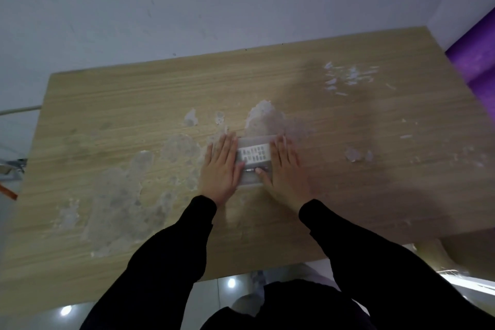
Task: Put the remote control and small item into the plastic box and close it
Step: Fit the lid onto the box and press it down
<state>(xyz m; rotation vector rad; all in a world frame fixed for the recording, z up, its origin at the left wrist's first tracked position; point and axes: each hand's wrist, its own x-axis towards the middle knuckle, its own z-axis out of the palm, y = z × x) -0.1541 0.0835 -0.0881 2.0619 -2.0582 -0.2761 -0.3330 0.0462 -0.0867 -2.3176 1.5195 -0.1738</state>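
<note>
A clear plastic box (253, 181) lies on the wooden table (107, 104) near its middle. Through the clear plastic I see a white remote control (254, 155) with dark buttons, and below it a small dark item (251, 169). My left hand (221, 169) lies flat against the box's left side, fingers stretched out and together. My right hand (285, 169) lies flat on the right side, with its thumb over the box beside the small item. Whether the lid is fully seated is blurred.
The tabletop is worn, with pale peeled patches (265, 115) around the box. A white wall runs behind the table. A purple object (476, 51) stands at the far right. An orange-tipped thing (8, 191) lies left of the table.
</note>
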